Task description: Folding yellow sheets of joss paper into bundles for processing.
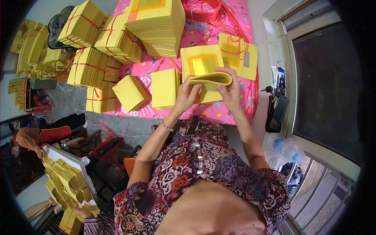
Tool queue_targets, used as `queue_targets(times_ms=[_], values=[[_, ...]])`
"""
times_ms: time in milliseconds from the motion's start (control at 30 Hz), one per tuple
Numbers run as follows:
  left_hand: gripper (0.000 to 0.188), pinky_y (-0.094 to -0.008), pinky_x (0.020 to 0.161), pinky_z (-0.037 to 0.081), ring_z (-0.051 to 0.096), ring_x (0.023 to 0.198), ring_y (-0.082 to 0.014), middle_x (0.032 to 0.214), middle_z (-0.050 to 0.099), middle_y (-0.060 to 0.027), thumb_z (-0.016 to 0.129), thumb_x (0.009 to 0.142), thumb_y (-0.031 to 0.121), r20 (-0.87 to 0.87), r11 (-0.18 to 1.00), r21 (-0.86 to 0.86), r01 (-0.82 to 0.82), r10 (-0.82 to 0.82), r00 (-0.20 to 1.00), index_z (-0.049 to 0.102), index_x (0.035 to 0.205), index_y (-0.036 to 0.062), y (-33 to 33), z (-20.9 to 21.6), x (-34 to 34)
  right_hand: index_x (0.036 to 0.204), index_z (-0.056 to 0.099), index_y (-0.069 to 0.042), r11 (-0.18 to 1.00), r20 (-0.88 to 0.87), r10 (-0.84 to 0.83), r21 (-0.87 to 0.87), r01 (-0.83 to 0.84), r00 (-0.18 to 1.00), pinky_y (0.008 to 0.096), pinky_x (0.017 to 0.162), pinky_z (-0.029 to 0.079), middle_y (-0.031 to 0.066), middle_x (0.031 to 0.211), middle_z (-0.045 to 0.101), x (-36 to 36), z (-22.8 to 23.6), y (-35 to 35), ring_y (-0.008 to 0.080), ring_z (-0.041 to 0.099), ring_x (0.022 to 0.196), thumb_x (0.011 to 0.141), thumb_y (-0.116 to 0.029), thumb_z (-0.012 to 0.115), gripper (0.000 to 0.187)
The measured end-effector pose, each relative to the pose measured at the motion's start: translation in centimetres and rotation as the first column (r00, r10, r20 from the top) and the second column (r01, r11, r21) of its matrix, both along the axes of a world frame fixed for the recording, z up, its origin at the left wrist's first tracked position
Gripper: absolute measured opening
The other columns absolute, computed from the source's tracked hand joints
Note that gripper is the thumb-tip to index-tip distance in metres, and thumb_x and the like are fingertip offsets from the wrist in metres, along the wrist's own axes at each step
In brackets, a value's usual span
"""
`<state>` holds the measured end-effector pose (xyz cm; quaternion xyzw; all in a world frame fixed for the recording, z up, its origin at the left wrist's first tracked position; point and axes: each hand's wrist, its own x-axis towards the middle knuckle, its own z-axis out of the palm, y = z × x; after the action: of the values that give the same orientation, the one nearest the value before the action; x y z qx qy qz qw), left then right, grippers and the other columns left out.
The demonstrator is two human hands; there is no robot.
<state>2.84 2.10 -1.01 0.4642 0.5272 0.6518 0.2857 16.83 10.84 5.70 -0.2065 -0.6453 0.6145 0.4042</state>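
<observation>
Between my two hands is a small wad of yellow paper [211,79], folded over, its bend rounded on the right and its layers showing at the top. My left hand [188,94] pinches the left end, thumb toward me. The rounded right end is gripped by my right hand [231,92], with the thumb in front and fingers behind. Just beyond lie flat yellow sheets with a gold foil square [204,65]. A folded yellow bundle [164,88] rests left of my left hand, and another folded bundle [131,93] sits askew farther left.
Red-strapped yellow paper stacks [94,66] and a tall loose stack [156,33] crowd the left of the pink patterned tablecloth [135,70]. A red strapping coil [203,9] trails strands down the right. At lower left, other people handle yellow bundles [68,182].
</observation>
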Motion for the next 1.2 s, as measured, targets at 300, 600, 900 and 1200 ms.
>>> queue_targets(times_ms=[300, 600, 900, 1200], values=[[0.008, -0.0246, 0.065, 0.045, 0.054, 0.073, -0.0094, 0.081, 0.057, -0.005, 0.052, 0.093, 0.005, 0.0, 1.0, 0.026, -0.017, 0.017, 1.0, 0.051, 0.1, 0.001, 0.1, -0.1, 0.4, 0.112, 0.052, -0.003, 0.997, 0.082, 0.071, -0.027, -0.069, 0.994, 0.0272, 0.084, 0.047, 0.0048, 0.102, 0.06, 0.7, -3.7, 0.3, 0.0131, 0.058, 0.097, 0.082, -0.01, 0.071, 0.036], [0.015, -0.0269, 0.069, 0.047, 0.058, 0.077, -0.0137, 0.085, 0.059, -0.0077, 0.05, 0.095, 0.01, -0.058, 1.0, -0.01, 0.012, -0.013, 0.998, 0.05, 0.106, -0.0007, -0.9, -2.0, 0.6, 0.109, 0.055, -0.002, 0.989, 0.303, 0.137, 0.02, -0.15, 0.943, 0.026, 0.083, 0.047, 0.003, 0.1, 0.061, 1.9, -3.5, 0.5, 0.0106, 0.058, 0.095, 0.077, -0.007, 0.074, 0.038], [0.019, -0.029, 0.07, 0.049, 0.061, 0.081, -0.0163, 0.089, 0.062, -0.0102, 0.05, 0.095, 0.01, 0.037, 0.998, -0.048, 0.05, -0.049, 0.998, 0.05, 0.111, -0.0006, -1.0, -0.2, 0.3, 0.112, 0.058, 0.0, 0.99, 0.216, 0.112, -0.104, -0.091, 0.97, 0.0264, 0.081, 0.05, 0.0058, 0.102, 0.065, 1.2, -3.0, 0.4, 0.0118, 0.061, 0.093, 0.08, -0.01, 0.073, 0.036], [0.022, -0.0282, 0.066, 0.049, 0.06, 0.075, -0.0157, 0.086, 0.061, -0.0106, 0.049, 0.096, 0.01, -0.013, 0.999, -0.036, -0.017, 0.016, 1.0, 0.046, 0.114, -0.0005, -2.0, 2.8, 0.5, 0.111, 0.06, 0.001, 0.984, 0.286, 0.161, -0.121, -0.131, 0.945, 0.0279, 0.079, 0.052, 0.0074, 0.101, 0.067, 1.1, -1.4, 0.3, 0.0128, 0.063, 0.091, 0.08, -0.013, 0.073, 0.036]])
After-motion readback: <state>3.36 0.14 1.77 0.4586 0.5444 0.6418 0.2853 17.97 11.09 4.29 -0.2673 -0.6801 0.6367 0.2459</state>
